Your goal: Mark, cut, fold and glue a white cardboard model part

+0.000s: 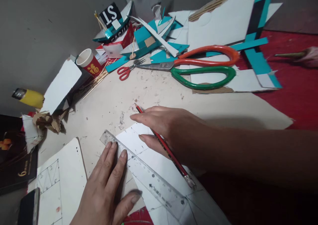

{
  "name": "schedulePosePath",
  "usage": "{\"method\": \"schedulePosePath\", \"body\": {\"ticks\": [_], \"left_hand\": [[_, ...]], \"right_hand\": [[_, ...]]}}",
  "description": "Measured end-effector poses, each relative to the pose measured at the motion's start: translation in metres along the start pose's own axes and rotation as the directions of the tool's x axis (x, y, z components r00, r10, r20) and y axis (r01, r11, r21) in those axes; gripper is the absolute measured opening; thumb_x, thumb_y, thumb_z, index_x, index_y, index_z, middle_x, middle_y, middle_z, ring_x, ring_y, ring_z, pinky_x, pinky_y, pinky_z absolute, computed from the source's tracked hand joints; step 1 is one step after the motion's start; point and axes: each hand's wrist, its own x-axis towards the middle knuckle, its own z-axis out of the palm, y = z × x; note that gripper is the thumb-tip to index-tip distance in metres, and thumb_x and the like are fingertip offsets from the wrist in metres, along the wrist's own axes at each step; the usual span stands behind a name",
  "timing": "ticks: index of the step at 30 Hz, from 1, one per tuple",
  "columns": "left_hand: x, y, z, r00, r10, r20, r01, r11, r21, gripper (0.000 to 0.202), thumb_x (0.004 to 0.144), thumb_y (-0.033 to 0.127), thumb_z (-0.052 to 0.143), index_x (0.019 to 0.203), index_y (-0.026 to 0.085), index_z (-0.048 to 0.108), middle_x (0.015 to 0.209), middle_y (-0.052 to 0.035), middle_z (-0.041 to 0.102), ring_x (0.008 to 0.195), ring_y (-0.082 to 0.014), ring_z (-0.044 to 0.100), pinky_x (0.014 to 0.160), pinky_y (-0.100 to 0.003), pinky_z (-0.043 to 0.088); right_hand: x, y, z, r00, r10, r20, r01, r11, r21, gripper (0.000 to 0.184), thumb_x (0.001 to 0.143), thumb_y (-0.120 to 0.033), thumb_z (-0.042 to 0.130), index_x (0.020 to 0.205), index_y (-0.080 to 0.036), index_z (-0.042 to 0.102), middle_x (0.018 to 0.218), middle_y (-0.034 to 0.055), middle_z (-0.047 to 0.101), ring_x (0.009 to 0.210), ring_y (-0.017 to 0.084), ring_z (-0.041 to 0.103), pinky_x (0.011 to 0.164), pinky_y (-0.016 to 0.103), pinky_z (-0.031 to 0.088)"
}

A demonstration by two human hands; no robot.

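Observation:
My left hand (106,182) lies flat with fingers stretched out, pressing the upper end of a clear plastic ruler (149,178) onto a white sheet of card (159,162) marked with pencil lines. My right hand (169,125) reaches in from the right and holds a red pencil (171,155) loosely under the fingers. The pencil's tip points up-left past the sheet's corner, and its metal end rests near the ruler. The ruler runs diagonally from upper left to lower right across the sheet.
Large orange-and-green scissors (203,66) and small red scissors (125,72) lie beyond. Cut teal and white card scraps (149,36), a paper cup (87,62), thin sticks (98,81), a yellow tube (29,97), another drawn sheet (59,182) and a phone (28,206) crowd the surface.

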Motion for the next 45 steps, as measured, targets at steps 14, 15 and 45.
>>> {"method": "schedulePosePath", "body": {"ticks": [14, 15, 45], "left_hand": [[0.0017, -0.0015, 0.0011, 1.000, 0.009, -0.021, -0.010, 1.000, -0.012, 0.066, 0.094, 0.038, 0.049, 0.150, 0.008, 0.030, 0.158, -0.0199, 0.024, 0.144, -0.0356, 0.025, 0.108, -0.052, 0.039], [0.0018, -0.0011, 0.0007, 1.000, 0.006, -0.021, -0.006, 1.000, -0.012, 0.065, 0.094, 0.037, 0.049, 0.150, 0.009, 0.029, 0.158, -0.0197, 0.024, 0.144, -0.0354, 0.025, 0.108, -0.051, 0.039], [0.0036, -0.0007, -0.0012, 1.000, 0.014, 0.008, -0.014, 1.000, 0.002, 0.071, 0.092, 0.039, 0.054, 0.151, 0.011, 0.026, 0.159, -0.0187, 0.022, 0.143, -0.0358, 0.027, 0.109, -0.050, 0.037]], "right_hand": [[0.0003, 0.0009, 0.0003, 1.000, 0.001, 0.002, -0.001, 1.000, -0.005, 0.030, 0.087, -0.021, 0.057, 0.115, -0.013, 0.064, 0.108, 0.0170, 0.071, 0.097, 0.031, 0.066, 0.078, 0.044, 0.054], [0.0005, 0.0012, 0.0003, 1.000, -0.003, 0.001, 0.003, 1.000, -0.005, 0.030, 0.087, -0.021, 0.057, 0.115, -0.012, 0.064, 0.108, 0.0170, 0.071, 0.097, 0.031, 0.066, 0.078, 0.043, 0.054], [-0.0006, 0.0011, -0.0009, 1.000, -0.005, 0.025, 0.007, 0.998, -0.069, 0.029, 0.088, -0.023, 0.057, 0.114, -0.013, 0.063, 0.108, 0.0157, 0.070, 0.095, 0.027, 0.065, 0.075, 0.036, 0.051]]}}
